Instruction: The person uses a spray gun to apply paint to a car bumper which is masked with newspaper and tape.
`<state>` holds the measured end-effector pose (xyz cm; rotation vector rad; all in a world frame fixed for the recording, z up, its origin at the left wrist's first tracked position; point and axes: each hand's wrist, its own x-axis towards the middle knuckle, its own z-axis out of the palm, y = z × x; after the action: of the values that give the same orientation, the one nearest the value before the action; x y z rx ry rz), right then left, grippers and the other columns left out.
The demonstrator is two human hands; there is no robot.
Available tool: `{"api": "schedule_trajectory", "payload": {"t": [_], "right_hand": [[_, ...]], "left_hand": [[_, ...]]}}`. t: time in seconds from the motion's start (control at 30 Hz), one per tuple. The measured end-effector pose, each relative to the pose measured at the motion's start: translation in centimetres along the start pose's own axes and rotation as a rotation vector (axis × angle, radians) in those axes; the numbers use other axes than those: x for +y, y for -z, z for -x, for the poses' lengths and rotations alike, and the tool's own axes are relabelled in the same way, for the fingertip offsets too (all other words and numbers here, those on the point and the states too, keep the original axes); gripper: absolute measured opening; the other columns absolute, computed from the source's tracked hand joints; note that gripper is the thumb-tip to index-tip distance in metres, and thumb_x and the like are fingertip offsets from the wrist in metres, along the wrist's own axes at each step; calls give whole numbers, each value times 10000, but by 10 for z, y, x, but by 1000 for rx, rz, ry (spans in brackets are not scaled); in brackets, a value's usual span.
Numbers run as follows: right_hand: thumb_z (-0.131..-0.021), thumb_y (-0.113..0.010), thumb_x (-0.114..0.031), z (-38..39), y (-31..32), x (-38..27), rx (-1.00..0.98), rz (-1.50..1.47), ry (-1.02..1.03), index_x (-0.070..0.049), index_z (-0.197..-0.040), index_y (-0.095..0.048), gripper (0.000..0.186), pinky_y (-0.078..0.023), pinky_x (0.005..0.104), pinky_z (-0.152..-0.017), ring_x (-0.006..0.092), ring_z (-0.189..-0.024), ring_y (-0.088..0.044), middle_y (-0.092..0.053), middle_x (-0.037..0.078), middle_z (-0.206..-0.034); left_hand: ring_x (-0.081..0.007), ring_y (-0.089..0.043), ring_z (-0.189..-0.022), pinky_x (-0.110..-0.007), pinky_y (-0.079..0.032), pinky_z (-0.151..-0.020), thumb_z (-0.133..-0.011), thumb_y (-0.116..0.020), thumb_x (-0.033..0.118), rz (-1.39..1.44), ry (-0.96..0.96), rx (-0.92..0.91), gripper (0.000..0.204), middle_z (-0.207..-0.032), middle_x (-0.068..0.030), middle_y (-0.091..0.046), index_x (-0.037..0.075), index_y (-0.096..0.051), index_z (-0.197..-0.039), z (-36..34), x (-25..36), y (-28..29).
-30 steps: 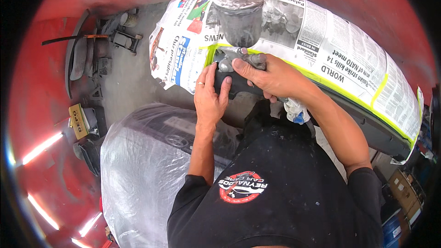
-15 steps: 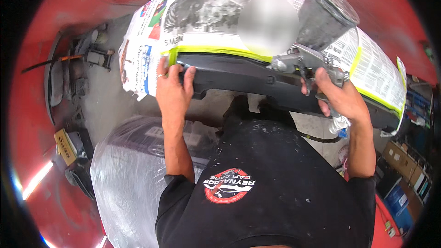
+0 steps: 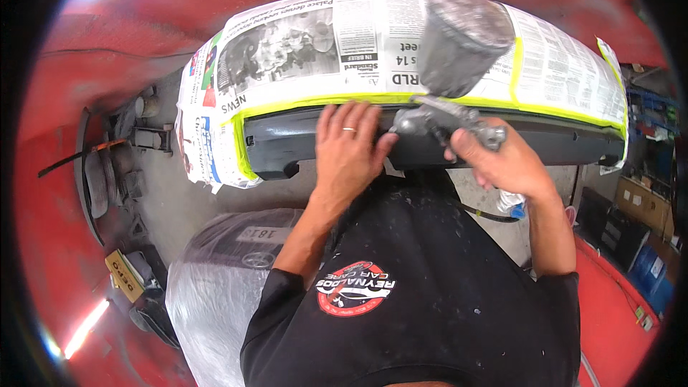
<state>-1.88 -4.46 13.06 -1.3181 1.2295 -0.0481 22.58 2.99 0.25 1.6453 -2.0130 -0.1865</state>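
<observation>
L hand (image 3: 349, 145) is lying open on bumper (image 3: 283, 149) nr its top edge, R hand (image 3: 504, 161) is gripping gun (image 3: 451, 80), which is hanging over same edge nr mid, just rt of L hand.

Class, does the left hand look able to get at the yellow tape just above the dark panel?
Probably yes: the left hand seems to hold nothing, lies very close to the yellow tape, and nothing visible blocks the way.

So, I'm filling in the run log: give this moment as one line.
left hand: over dark panel, contact unclear | right hand: holding spray gun | panel: edged by yellow tape, newspaper beyond
</observation>
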Motion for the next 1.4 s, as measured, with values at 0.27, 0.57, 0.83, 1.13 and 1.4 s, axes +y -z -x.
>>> {"api": "schedule_trajectory", "payload": {"t": [0.27,0.57,0.83,1.13,1.4], "right_hand": [[-1046,-478,-692,-9,24,12,235,-43,-94,-12,-1062,-672,708,-403,250,-404,85,-459,-492,-681,39,-844],[-1020,-549,-687,-37,-8,-21,106,9,-45,-12,-1008,-621,680,-418,260,-398,95,-452,-493,-663,46,-821],[-985,-562,-736,-78,-53,-59,-31,127,43,-29,-1000,-653,713,-420,261,-421,98,-461,-504,-673,37,-800],[-910,-523,-859,-116,-87,-82,-145,146,102,25,-1150,-666,927,-468,282,-388,121,-481,-572,-646,74,-816],[-911,-512,-862,-148,-127,-105,-231,157,155,37,-1231,-634,962,-466,297,-396,137,-487,-576,-646,90,-842]], "left_hand": [[-287,-646,-1078,-468,-508,-956,-892,-783,427,141,-105,-11,463,-1168,-71,-706,90,-725,-1204,-22,23,-18],[-328,-633,-1181,-490,-469,-1045,-932,-752,427,-56,138,54,436,-1226,-98,-706,71,-720,-1181,18,-69,40],[-388,-563,-1323,-550,-367,-1181,-965,-704,459,-202,370,70,570,-1347,-182,-661,15,-671,-1320,55,-108,55],[-426,-421,-1457,-614,-256,-1228,-1039,-615,343,-143,350,145,508,-1535,-216,-497,20,-594,-1430,70,-68,25],[-435,-427,-1464,-495,-330,-1219,-1009,-724,308,34,753,453,755,-1565,-296,-448,-82,-381,-1557,116,-61,20]]}}
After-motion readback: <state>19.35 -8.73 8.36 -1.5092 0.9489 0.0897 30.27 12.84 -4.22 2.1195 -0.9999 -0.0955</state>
